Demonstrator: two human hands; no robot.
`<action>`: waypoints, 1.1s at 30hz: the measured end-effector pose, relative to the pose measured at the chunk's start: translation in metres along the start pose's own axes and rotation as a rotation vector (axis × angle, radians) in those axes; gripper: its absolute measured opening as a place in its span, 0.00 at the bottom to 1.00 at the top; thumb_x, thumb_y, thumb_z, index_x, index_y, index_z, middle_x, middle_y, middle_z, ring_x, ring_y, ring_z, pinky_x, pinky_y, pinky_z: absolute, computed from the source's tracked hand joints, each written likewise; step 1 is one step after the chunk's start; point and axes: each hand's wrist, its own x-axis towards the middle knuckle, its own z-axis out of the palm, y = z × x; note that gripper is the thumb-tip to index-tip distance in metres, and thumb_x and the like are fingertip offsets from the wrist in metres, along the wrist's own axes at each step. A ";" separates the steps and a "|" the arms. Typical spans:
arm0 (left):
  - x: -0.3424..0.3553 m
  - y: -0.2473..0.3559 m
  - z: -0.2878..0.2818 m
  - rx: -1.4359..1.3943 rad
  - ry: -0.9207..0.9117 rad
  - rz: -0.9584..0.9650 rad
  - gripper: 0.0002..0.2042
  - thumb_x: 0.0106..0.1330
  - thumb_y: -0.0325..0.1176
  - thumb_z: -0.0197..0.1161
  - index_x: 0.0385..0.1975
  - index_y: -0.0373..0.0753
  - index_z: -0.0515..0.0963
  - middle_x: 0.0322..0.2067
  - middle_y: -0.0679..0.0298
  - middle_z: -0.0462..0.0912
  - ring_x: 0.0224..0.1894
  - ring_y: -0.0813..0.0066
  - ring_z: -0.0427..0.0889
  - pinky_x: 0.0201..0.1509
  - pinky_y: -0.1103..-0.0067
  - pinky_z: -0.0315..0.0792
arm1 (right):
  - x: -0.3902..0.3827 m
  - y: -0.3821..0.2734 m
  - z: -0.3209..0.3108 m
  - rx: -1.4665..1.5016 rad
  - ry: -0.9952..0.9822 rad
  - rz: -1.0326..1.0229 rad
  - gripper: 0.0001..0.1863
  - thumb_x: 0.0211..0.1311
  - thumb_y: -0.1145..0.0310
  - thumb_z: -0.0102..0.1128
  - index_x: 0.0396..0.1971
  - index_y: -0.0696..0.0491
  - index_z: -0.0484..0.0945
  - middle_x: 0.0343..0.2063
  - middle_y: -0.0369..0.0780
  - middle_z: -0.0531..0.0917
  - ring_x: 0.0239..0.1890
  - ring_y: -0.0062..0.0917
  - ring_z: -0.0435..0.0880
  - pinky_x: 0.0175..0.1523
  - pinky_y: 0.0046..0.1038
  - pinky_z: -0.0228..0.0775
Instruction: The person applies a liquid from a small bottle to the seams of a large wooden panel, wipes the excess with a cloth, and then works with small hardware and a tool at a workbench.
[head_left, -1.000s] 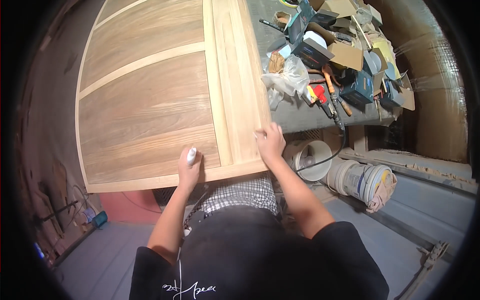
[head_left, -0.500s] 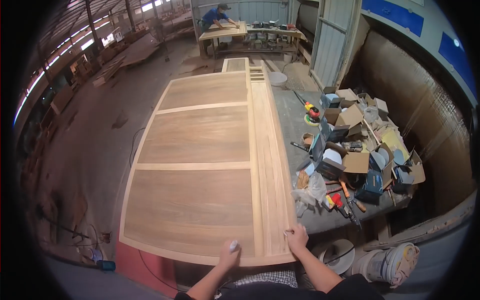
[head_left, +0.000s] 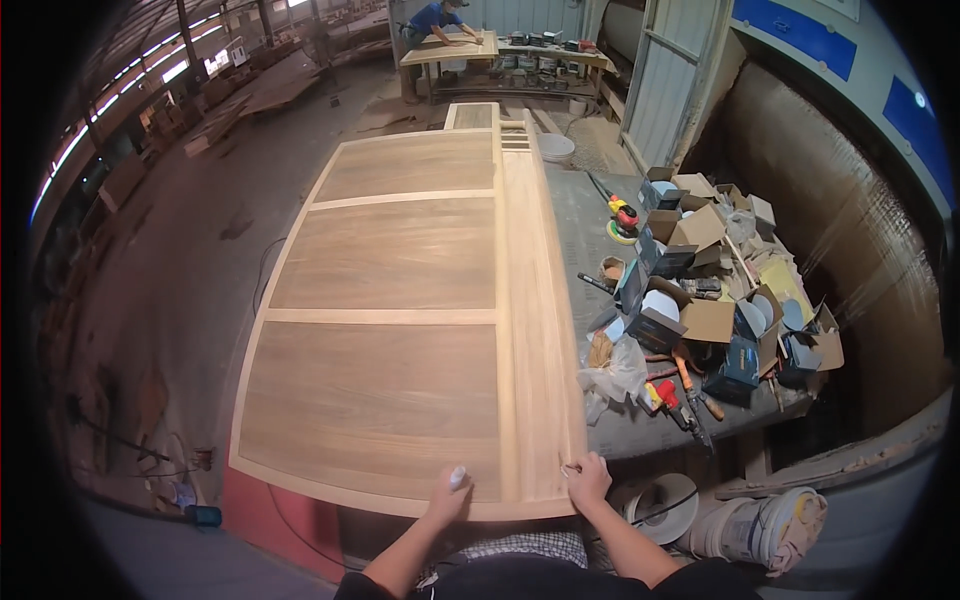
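A large wooden panel (head_left: 390, 360) lies flat in front of me, with darker inset boards and pale frame strips. At its near edge my left hand (head_left: 446, 497) is closed round a small white object (head_left: 457, 475) like a tube or bottle; the fingers hide most of it. My right hand (head_left: 588, 482) rests at the near right corner, on the long pale side board (head_left: 540, 330). Its fingers are pinched at the board's edge around a small whitish piece, too small to name.
Right of the panel, a grey worktop (head_left: 585, 220) carries a red-and-yellow sander (head_left: 623, 218), opened boxes (head_left: 700, 320) with sanding discs, plastic wrap (head_left: 618, 368) and hand tools (head_left: 690, 390). Buckets (head_left: 780, 530) stand below it. Another person (head_left: 437, 22) works at a far table.
The whole view has shifted slightly, so the panel sits a little higher and further left. Both hands remain at the near edge, holding as before.
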 end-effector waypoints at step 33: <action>0.002 0.000 0.002 -0.054 -0.047 -0.023 0.05 0.68 0.27 0.64 0.38 0.36 0.75 0.34 0.60 0.76 0.39 0.66 0.77 0.49 0.74 0.72 | 0.006 0.001 0.005 0.075 -0.096 0.027 0.09 0.52 0.63 0.71 0.28 0.52 0.83 0.33 0.40 0.80 0.43 0.38 0.80 0.45 0.40 0.72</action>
